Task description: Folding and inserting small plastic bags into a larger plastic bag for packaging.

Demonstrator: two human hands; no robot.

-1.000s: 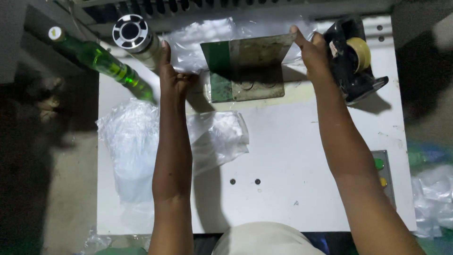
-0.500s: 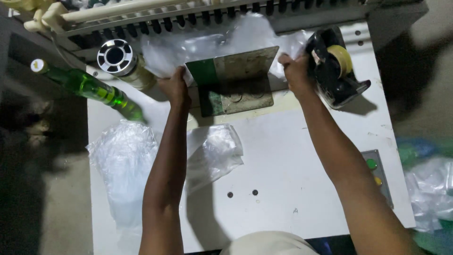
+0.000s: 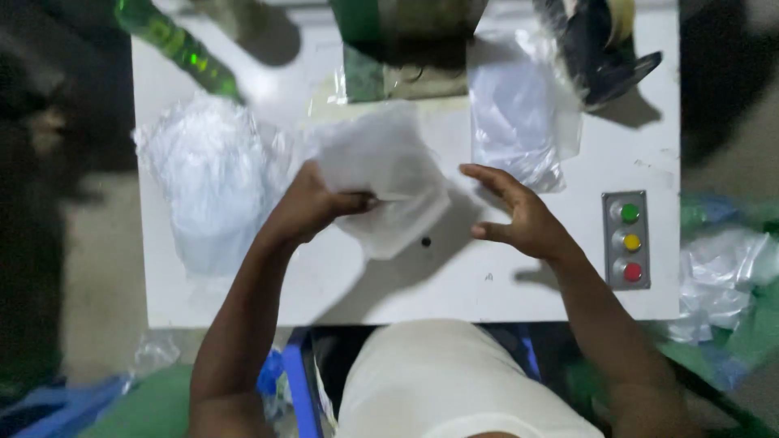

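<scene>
Pinching a clear plastic bag (image 3: 381, 182), left hand (image 3: 312, 207); right hand (image 3: 519, 215) spread, empty.

Dim overall, lit from above onto the white counter (image 3: 243, 292). Soft shadows under both forearms toward the counter's near edge. Mild glare on the green bottle (image 3: 182, 49) at the far left corner. Motion blur throughout; surroundings nearly black.
</scene>
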